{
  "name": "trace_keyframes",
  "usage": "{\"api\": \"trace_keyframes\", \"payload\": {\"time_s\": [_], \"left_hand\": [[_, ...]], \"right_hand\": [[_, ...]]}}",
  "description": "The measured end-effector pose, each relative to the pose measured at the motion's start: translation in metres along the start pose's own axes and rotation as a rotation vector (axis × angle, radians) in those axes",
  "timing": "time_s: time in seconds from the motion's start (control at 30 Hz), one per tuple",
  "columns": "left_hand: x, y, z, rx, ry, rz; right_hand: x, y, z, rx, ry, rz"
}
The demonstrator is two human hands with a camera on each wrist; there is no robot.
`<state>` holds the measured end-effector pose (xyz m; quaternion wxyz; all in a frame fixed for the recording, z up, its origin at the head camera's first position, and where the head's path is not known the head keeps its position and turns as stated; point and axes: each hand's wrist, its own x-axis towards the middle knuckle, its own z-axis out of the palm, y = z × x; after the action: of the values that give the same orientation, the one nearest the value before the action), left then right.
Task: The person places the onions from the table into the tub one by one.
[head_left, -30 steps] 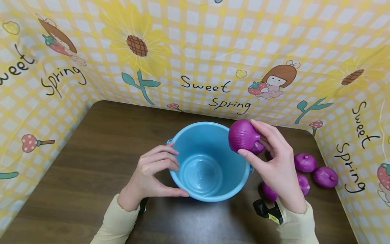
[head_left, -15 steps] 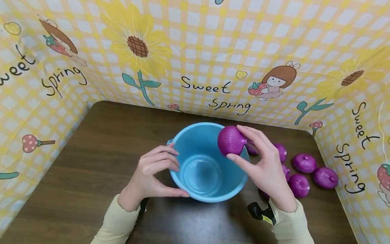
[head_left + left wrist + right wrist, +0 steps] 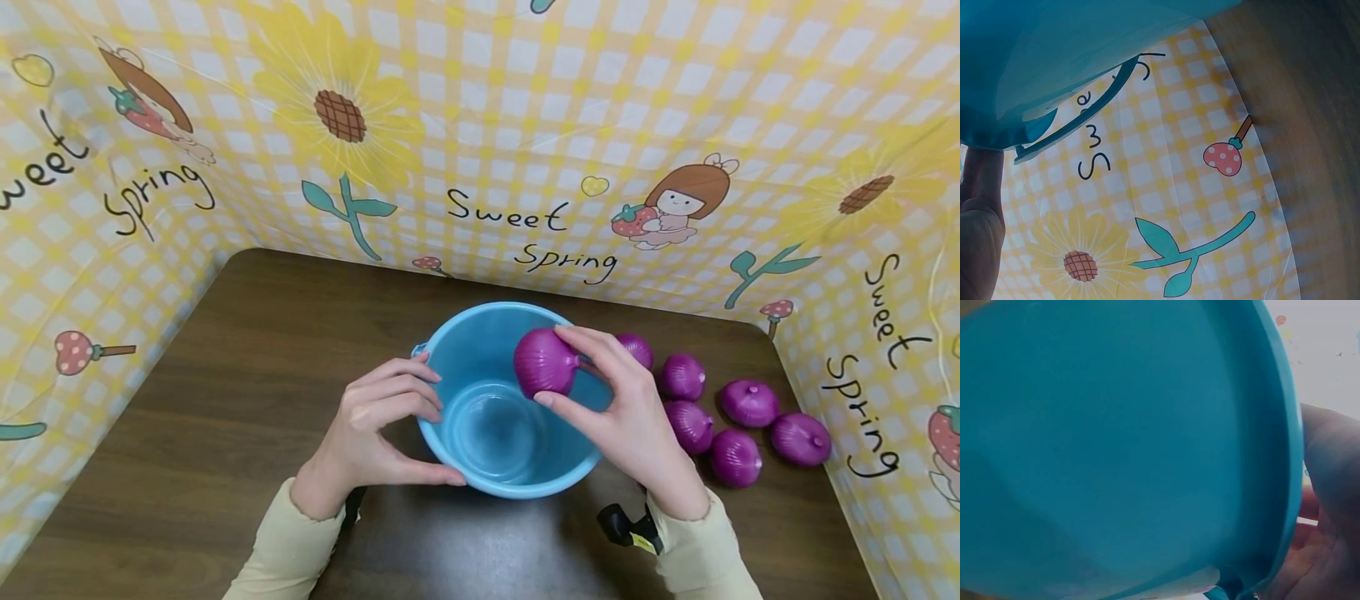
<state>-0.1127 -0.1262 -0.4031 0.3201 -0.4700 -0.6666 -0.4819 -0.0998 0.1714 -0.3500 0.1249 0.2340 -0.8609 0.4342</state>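
A light blue bucket stands on the table with its mouth facing up and nothing seen lying on its floor. My left hand holds its left rim, fingers over the edge and thumb along the near side. Above the bucket's opening, my right hand pinches a purple onion between thumb and fingers. In the left wrist view the bucket's handle hangs along its side. The bucket's wall fills most of the right wrist view, hiding the onion there; part of my right hand shows at the edge.
Several more purple onions lie on the table to the right of the bucket, one partly hidden behind my right hand. The dark wooden table is enclosed by a yellow checked cloth at the back and both sides.
My right hand has carried the onion leftward and slightly nearer, from the bucket's right rim to over its opening. More onions at right have come into view. The left hand stays put.
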Motion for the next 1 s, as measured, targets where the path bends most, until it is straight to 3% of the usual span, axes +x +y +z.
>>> {"api": "trace_keyframes", "payload": {"time_s": [0.4, 0.7, 1.0], "left_hand": [[0.001, 0.000, 0.000, 0.006, 0.000, 0.001], [0.000, 0.000, 0.001, 0.004, 0.001, 0.009], [-0.001, -0.001, 0.000, -0.004, -0.009, 0.002]], "right_hand": [[-0.001, -0.001, -0.001, -0.013, 0.003, 0.004], [-0.002, -0.002, -0.008, 0.036, 0.043, -0.014], [-0.004, -0.004, -0.017, 0.026, 0.085, 0.019]]}}
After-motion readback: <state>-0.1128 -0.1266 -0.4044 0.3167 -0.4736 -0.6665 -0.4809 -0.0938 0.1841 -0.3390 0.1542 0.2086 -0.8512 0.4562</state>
